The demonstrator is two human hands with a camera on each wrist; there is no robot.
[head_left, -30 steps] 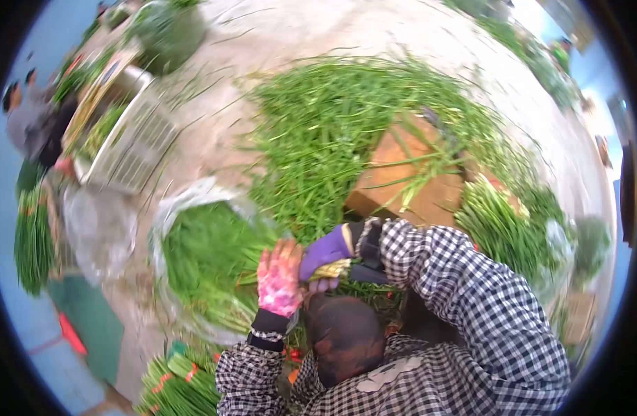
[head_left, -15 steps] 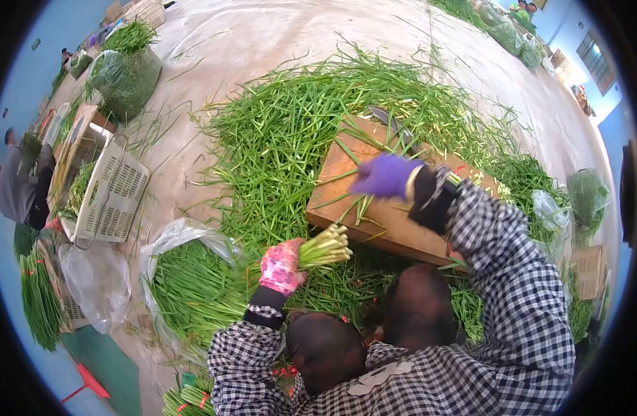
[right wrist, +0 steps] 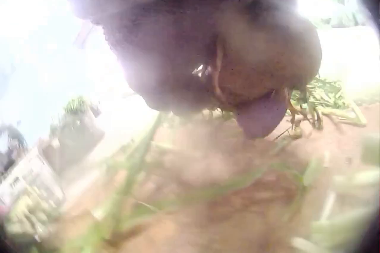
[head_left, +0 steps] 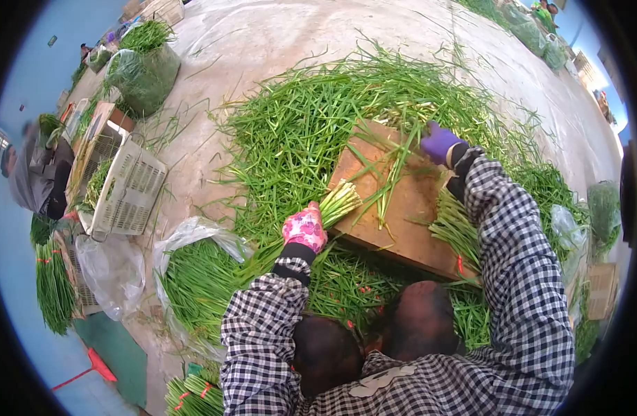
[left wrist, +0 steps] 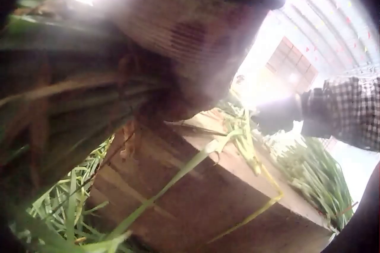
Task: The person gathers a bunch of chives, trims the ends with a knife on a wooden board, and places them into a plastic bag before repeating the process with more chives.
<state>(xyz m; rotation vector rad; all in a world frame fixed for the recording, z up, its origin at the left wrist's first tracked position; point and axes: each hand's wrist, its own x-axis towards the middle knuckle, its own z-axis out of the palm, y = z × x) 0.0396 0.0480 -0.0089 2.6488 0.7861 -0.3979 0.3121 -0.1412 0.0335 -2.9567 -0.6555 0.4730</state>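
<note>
My left hand (head_left: 306, 229), in a pink patterned glove, grips a bunch of garlic chives (head_left: 340, 201). The pale stem ends point up and right over the near left edge of a wooden block (head_left: 419, 208), and the green leaves trail back towards the plastic bag. In the left wrist view the leaves (left wrist: 53, 99) hang dark and close. At the block's far side is my right hand (head_left: 440, 143), in a purple glove, with its fingers bent downward by loose leaves. The right wrist view shows it blurred and close over the wood; I cannot tell what it holds.
Cut leaves (head_left: 283, 139) lie heaped beyond and left of the block. A clear bag (head_left: 193, 232) full of chives stands at my left. Red-banded chives (head_left: 457, 236) lie on the block's right side. A white crate (head_left: 127, 191) stands farther left.
My left hand has lifted the bunch from beside the bag up to the block's edge. My right hand left the bunch and reached across to the block's far side, where a knife lay earlier.
</note>
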